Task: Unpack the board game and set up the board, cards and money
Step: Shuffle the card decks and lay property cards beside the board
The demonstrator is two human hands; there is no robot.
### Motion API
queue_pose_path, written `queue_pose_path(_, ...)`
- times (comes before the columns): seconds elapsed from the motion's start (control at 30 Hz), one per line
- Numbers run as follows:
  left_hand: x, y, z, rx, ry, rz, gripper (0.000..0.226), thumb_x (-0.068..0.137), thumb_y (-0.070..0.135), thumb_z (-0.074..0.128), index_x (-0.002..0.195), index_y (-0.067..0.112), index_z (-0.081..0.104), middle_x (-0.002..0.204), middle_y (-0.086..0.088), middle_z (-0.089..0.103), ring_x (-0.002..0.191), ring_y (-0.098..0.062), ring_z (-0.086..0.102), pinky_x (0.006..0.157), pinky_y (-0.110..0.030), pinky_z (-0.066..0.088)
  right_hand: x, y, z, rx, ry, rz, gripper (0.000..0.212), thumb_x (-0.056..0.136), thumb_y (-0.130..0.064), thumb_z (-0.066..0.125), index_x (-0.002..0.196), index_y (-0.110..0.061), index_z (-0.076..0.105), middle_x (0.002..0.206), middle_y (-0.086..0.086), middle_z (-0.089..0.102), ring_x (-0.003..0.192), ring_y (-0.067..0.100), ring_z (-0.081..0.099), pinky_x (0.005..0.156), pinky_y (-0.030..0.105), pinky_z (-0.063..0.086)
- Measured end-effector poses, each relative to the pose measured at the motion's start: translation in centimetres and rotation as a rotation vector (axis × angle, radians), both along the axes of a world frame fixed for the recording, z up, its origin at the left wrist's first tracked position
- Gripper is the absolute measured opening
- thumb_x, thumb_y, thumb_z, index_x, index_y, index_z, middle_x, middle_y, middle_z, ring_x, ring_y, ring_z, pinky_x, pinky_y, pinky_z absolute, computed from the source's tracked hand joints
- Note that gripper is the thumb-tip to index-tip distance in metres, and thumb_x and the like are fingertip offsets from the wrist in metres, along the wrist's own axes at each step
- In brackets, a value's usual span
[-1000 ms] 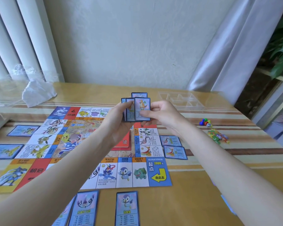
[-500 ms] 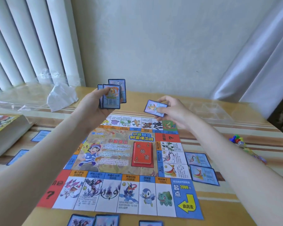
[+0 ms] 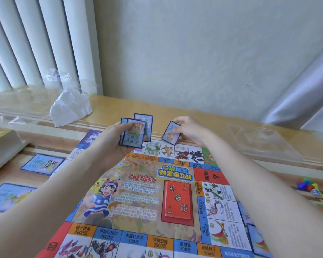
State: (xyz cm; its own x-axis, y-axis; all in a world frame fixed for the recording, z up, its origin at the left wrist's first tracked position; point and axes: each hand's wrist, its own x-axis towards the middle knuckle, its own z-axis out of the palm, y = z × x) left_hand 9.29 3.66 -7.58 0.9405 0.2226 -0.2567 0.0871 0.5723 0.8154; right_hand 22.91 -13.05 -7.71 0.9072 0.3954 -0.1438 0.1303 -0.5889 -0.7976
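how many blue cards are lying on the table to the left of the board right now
2 plainly: one blue card beside the box, another nearer the camera. A third shows partly behind the left hand; the arm may hide more.

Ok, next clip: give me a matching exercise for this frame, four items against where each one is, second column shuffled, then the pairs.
Items
1. single blue card
2. fan of blue cards
3. red card stack
4. crumpled white wrapper

Places
A. lying on the game board's centre
B. pinched in the right hand, over the board's far edge
C. on the table near the blinds, far left
D. held in the left hand

Pairs: 1-B, 2-D, 3-A, 4-C
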Motion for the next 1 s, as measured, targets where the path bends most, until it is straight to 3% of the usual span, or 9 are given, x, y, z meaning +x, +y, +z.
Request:
queue_pose_path(0.13,0.2,0.0,-1.1,-0.004,0.03,-0.035,0.024,0.095,0.014,0.049,0.116,0.003,0.054,0.11,-0.019,0.065,0.082,-0.027,0.069,0.058,-0.03,0.058,1.1,0.7,-0.6,-0.068,-0.088,0.028,0.031,0.087,0.0,0.058,0.117,-0.008,0.06,0.12,0.013,0.062,0.097,0.022,0.058,0.078,0.034,0.045)
queue_pose_path(0.23,0.2,0.0,-1.2,-0.028,0.03,-0.043,0.025,0.095,0.013,0.05,0.117,0.002,0.053,0.11,-0.02,0.065,0.086,-0.028,0.068,0.06,-0.03,0.059,1.5,1.1,-0.7,-0.124,-0.13,0.046,0.032,0.088,-0.005,0.06,0.119,-0.011,0.061,0.123,0.008,0.06,0.103,0.021,0.055,0.079,0.028,0.041)
queue_pose_path(0.4,0.1,0.0,-1.2,-0.066,0.044,-0.043,0.02,0.093,0.012,0.051,0.108,0.001,0.058,0.101,-0.019,0.069,0.076,-0.027,0.071,0.06,-0.032,0.059,1.7,1.6,-1.4,-0.231,-0.224,0.044,0.028,0.088,-0.007,0.061,0.115,-0.013,0.062,0.119,0.009,0.062,0.11,0.02,0.051,0.081,0.024,0.033)
queue_pose_path(0.57,0.0,0.0,-1.2,-0.178,0.032,-0.063,0.028,0.091,0.01,0.046,0.116,-0.001,0.053,0.103,-0.023,0.067,0.074,-0.029,0.071,0.058,-0.031,0.059,1.7,1.5,-1.9,-0.333,-0.368,0.055,0.029,0.087,-0.012,0.063,0.115,-0.015,0.059,0.125,0.011,0.043,0.121,0.025,0.037,0.096,0.032,0.032)
queue_pose_path(0.67,-0.1,-0.2,-0.9,-0.214,0.022,-0.058,0.024,0.092,0.011,0.041,0.11,-0.001,0.053,0.099,-0.022,0.066,0.07,-0.029,0.071,0.059,-0.032,0.058,0.8,1.6,-1.1,-0.172,-0.483,-0.034,0.015,0.091,-0.012,0.056,0.104,-0.01,0.064,0.114,0.007,0.054,0.105,0.017,0.048,0.087,0.022,0.036)
queue_pose_path(0.77,0.2,-0.3,-0.7,-0.184,0.002,0.031,0.025,0.094,0.011,0.043,0.114,0.001,0.052,0.105,-0.019,0.063,0.082,-0.027,0.067,0.072,-0.032,0.056,-1.5,1.6,1.1,0.136,-0.247,0.011,0.018,0.095,-0.019,0.051,0.096,-0.007,0.065,0.086,-0.001,0.062,0.076,0.008,0.054,0.065,0.013,0.043)
queue_pose_path(0.83,0.4,-0.7,-0.3,-0.154,-0.05,0.072,0.026,0.095,0.011,0.043,0.118,0.001,0.051,0.107,-0.017,0.062,0.089,-0.023,0.063,0.079,-0.032,0.053,-3.2,1.6,2.4,0.233,-0.033,0.155,0.023,0.093,-0.027,0.055,0.099,-0.007,0.063,0.086,0.004,0.063,0.073,0.012,0.057,0.06,0.018,0.047)
queue_pose_path(0.9,0.4,-1.5,0.2,-0.086,-0.13,0.035,0.02,0.096,0.01,0.043,0.11,0.004,0.056,0.102,-0.014,0.064,0.087,-0.02,0.063,0.075,-0.027,0.054,-4.6,1.9,3.3,0.24,0.021,0.259,0.023,0.087,-0.027,0.063,0.104,-0.011,0.063,0.096,0.007,0.066,0.076,0.013,0.06,0.059,0.02,0.049)
queue_pose_path(1.0,0.1,-2.7,0.9,-0.021,-0.202,-0.019,0.017,0.096,0.008,0.045,0.102,0.008,0.061,0.095,-0.01,0.068,0.083,-0.017,0.065,0.071,-0.026,0.057,-5.6,2.0,4.1,0.252,-0.013,0.279,0.029,0.083,-0.011,0.069,0.11,-0.007,0.062,0.089,0.005,0.066,0.074,0.012,0.062,0.056,0.017,0.05)
